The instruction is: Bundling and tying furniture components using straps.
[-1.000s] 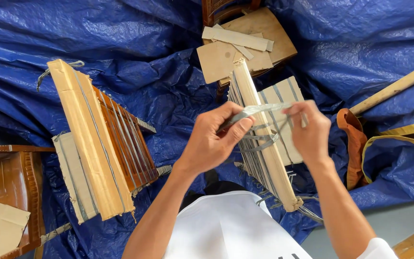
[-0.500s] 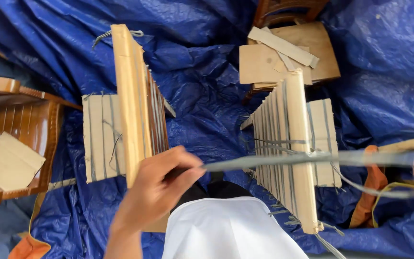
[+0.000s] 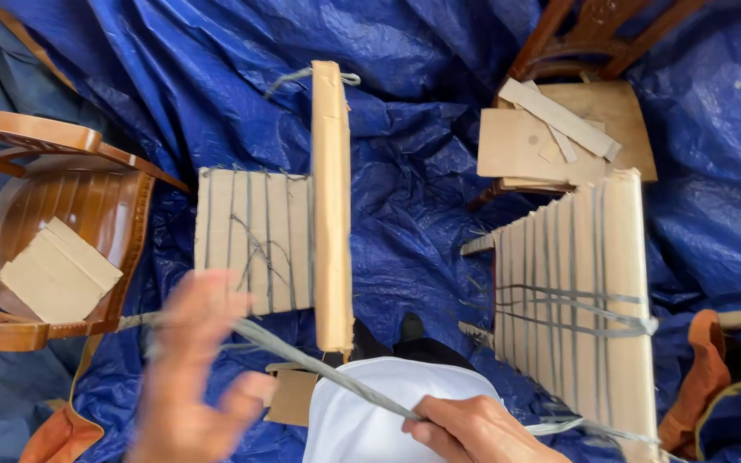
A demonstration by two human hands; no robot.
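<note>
We see the right hand [image 3: 478, 429] closed around a grey strap [image 3: 319, 364] at the near edge, above the white shirt [image 3: 370, 411]. The strap runs left and farther out to the left hand [image 3: 195, 377], which is blurred; we cannot tell whether it grips. Past the right hand, the strap leads right to the cardboard bundle [image 3: 585, 283] on the blue tarp [image 3: 405, 171]. Another strapped cardboard bundle [image 3: 285, 231] stands left of centre.

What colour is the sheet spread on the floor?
Blue; the sheet is crinkled and shows best in the head view.
</note>
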